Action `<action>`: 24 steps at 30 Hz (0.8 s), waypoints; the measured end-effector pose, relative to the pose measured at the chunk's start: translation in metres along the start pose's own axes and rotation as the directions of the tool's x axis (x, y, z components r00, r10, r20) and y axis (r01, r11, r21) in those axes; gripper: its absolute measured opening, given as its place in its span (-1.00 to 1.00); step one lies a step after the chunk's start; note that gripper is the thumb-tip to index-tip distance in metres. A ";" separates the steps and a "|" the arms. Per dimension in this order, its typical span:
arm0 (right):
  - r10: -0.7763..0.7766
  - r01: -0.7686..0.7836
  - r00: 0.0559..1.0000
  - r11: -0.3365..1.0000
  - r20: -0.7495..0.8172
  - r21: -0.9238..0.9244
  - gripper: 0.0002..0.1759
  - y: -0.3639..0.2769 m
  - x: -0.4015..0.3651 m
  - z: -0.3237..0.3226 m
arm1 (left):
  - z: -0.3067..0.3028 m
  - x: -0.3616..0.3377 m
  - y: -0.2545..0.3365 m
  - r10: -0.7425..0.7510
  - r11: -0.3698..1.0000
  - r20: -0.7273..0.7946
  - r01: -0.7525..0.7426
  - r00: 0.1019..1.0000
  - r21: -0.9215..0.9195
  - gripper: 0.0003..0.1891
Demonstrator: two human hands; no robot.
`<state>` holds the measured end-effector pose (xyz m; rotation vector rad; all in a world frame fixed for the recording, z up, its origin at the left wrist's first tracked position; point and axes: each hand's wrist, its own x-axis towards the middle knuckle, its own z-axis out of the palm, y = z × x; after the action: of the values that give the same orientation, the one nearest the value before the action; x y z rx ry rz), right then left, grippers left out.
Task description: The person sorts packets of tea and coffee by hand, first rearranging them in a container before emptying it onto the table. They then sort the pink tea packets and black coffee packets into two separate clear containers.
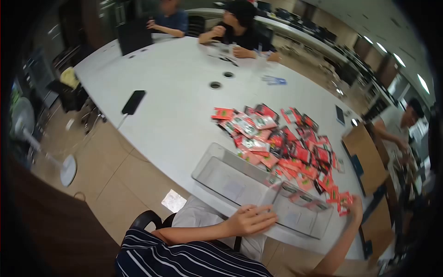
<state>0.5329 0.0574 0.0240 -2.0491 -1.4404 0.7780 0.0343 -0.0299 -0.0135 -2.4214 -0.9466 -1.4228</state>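
Two clear plastic bins (233, 159) stand side by side at the table's near edge, each with a pale label inside its bottom. My left hand (253, 220) rests with fingers stretched out over the near rims where the bins meet. Beyond them spreads a large heap of small red and dark sachets (281, 141). At the heap's right end, my right hand (356, 207) is closed on a red sachet (344, 203), its fingers partly hidden behind the packaging.
On the white table (170, 83) lie a black phone (134, 102) with a cable, a blue-and-white item (275, 81) and another phone (340, 115). Cardboard boxes (367, 157) stand at the right. Two people sit across the table; another person stands at the right.
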 end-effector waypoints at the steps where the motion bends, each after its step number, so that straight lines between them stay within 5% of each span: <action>1: -0.038 0.038 0.999 0.999 -0.003 -0.031 -0.70 0.010 0.008 -0.002 | -0.001 0.001 0.001 -0.009 1.000 -0.015 0.009 1.000 0.005 -0.67; 7: -0.082 0.082 0.997 0.996 -0.014 0.019 -0.66 0.012 0.010 0.005 | 0.002 0.002 0.003 -0.010 0.999 -0.032 0.009 0.999 -0.044 -0.68; 9: -0.161 0.142 0.969 0.984 -0.186 -0.112 -0.65 0.009 -0.006 0.012 | 0.003 0.002 0.003 0.002 0.999 -0.041 -0.004 0.999 -0.048 -0.68; 12: -0.311 0.161 0.855 0.920 -0.414 -0.358 -0.64 -0.015 -0.049 0.023 | 0.001 0.004 0.002 0.009 0.998 -0.054 -0.012 0.999 -0.063 -0.70; 15: -0.370 0.194 0.649 0.926 -0.664 -0.325 -0.66 -0.101 -0.132 0.039 | -0.002 0.006 0.002 -0.015 0.988 -0.049 0.007 0.999 -0.153 -0.70; 17: -0.503 0.327 0.540 0.864 -0.675 -0.382 -0.69 -0.137 -0.171 0.057 | -0.008 0.008 0.003 -0.057 0.955 -0.028 0.046 0.998 -0.291 -0.68; 19: -0.701 0.486 0.413 0.710 -0.582 -0.510 -0.73 -0.168 -0.203 0.077 | -0.013 0.012 0.010 -0.128 0.745 0.087 0.154 0.988 -0.650 -0.56; 21: -0.905 0.637 0.254 0.421 -0.340 -0.645 -0.76 -0.193 -0.233 0.099 | -0.021 0.019 0.021 -0.180 0.316 0.291 0.335 0.940 -0.888 -0.40; 23: -0.966 0.686 0.220 0.254 -0.138 -0.682 -0.85 -0.215 -0.257 0.123 | -0.034 0.039 0.029 -0.126 -0.276 0.555 0.508 0.822 -0.816 -0.21; 24: -0.985 0.744 0.157 0.163 -0.068 -0.649 -0.90 -0.219 -0.259 0.134 | -0.040 0.047 0.031 -0.077 -0.366 0.542 0.482 0.837 -0.796 -0.03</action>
<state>0.2246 -0.1107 0.1234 -0.9515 -2.2265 -0.6990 0.0402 -0.0522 0.0514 -3.6645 -0.1277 -3.1740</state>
